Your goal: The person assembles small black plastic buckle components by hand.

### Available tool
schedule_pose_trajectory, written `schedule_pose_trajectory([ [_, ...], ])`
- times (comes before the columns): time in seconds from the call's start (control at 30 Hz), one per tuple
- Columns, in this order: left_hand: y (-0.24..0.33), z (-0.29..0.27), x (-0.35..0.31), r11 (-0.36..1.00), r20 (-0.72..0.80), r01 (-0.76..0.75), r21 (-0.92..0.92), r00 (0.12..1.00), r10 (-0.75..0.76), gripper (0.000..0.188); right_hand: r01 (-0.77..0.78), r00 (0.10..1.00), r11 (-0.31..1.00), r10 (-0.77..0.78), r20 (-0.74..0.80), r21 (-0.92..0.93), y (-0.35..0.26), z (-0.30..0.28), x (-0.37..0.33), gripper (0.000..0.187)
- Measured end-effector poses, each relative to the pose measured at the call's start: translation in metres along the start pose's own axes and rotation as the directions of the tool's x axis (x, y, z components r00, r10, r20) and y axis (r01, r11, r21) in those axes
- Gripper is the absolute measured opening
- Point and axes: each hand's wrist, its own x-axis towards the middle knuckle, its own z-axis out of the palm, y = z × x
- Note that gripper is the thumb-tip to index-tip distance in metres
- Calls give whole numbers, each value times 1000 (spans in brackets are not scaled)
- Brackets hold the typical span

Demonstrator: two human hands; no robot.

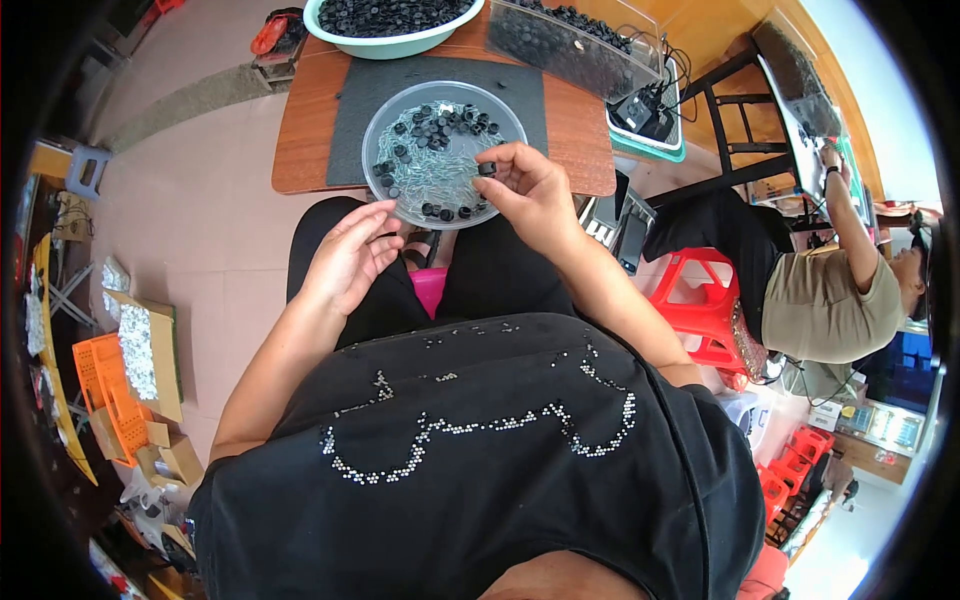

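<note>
A round translucent bowl (374, 118) sits near the table's front edge, on a dark grey mat (345, 110). Inside it lie many thin clear pieces (432, 165) and small black caps (435, 127). Over the bowl's right side, my right hand (530, 195) pinches one small black cap (487, 169) between thumb and forefinger. My left hand (350, 255) hovers at the bowl's near left rim, palm turned inward and fingers loosely curled but apart. I see nothing held in it.
Behind the bowl stand a pale green basin (390, 44) and a clear box (575, 60), both full of black parts. A basket with a black device and cables (645, 115) is right of the wooden table (300, 150). Another person (830, 300) works beside a red stool (700, 300).
</note>
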Motion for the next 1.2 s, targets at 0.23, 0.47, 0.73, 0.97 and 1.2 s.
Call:
schedule_pose_trajectory([
  [0.23, -10, -18, -1, 997, -38, 60, -58, 997, -62, 27, -634, 768, 665, 600, 222, 395, 34, -32, 14, 11],
  [0.47, -7, -19, 0, 997, -3, 41, -67, 999, -41, 26, -23, 863, 886, 251, -438, 463, -9, -82, 124, 16],
  [0.73, -17, -23, 2, 994, 36, 80, -71, 996, -77, 24, -110, 880, 717, 392, 268, -688, 38, 5, 50, 16],
  [0.97, -18, -24, 6, 993, 25, 96, -69, 995, -95, 24, -9, 857, 497, 451, 249, -868, 35, 8, 31, 17],
  [1.2, -21, -24, 7, 992, 42, 118, -38, 992, -117, 23, -5, 934, 593, 291, 209, -806, 39, 12, 27, 16],
])
